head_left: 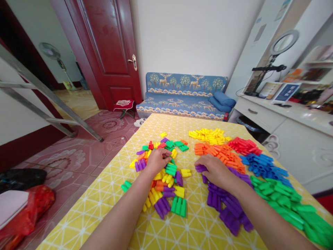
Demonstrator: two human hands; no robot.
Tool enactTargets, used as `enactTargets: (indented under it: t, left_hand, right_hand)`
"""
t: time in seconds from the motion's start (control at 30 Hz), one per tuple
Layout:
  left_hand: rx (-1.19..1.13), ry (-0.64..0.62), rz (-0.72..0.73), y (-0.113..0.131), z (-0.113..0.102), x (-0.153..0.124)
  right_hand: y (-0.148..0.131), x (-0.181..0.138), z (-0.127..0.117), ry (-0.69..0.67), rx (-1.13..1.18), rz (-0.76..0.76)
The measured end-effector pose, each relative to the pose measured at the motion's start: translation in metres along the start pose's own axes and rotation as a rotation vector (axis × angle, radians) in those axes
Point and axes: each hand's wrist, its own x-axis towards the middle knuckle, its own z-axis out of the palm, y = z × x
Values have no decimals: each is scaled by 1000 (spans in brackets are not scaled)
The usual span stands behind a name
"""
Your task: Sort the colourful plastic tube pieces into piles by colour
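Observation:
My left hand (158, 161) reaches over a loose pile of mixed plastic building blocks, fingers curled downward among them; whatever they grip is hidden. Around it lie a green block (171, 169), a purple block (140, 165) and a yellow block (186, 173). My right hand (213, 168) is at the upper left end of the purple block pile (214, 196). Its fingers are closed on a purple block (201, 168), partly covered by the hand. Beyond that hand is the orange block pile (221, 152).
Further piles hold yellow blocks (209, 135), red blocks (244, 146), blue blocks (265, 166) and green blocks (281, 198). A yellow patterned cloth (99, 215) covers the table. Behind it stands a blue sofa (177, 100); a white cabinet (293, 128) is at right, a metal ladder (57, 100) at left.

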Motion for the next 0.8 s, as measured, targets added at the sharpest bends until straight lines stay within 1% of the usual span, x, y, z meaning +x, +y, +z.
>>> enactTargets:
  t: [0.1, 0.2, 0.33, 0.43, 0.53, 0.63, 0.7, 0.8]
  left_hand:
    - [-4, -1, 0, 1, -1, 0]
    - [-5, 4, 6, 2, -1, -1]
    - [1, 7, 1, 2, -1, -2]
    - [11, 2, 5, 1, -1, -1]
    - [20, -4, 11, -2, 0, 0]
    - [23, -2, 14, -5, 1, 0]
    - [14, -3, 18, -7, 2, 1]
    - [-2, 0, 14, -8, 3, 1]
  right_hand:
    - [0, -2, 0, -57, -41, -19]
    - [-3, -3, -1, -62, -63, -42]
    - [-11, -2, -3, -58, -102, -29]
    - [-16, 6, 1, -47, -63, -9]
    - [-16, 25, 12, 12, 42, 18]
    - [-16, 56, 23, 99, 107, 1]
    - [-17, 77, 27, 129, 92, -28]
    - [-23, 103, 27, 110, 18, -46]
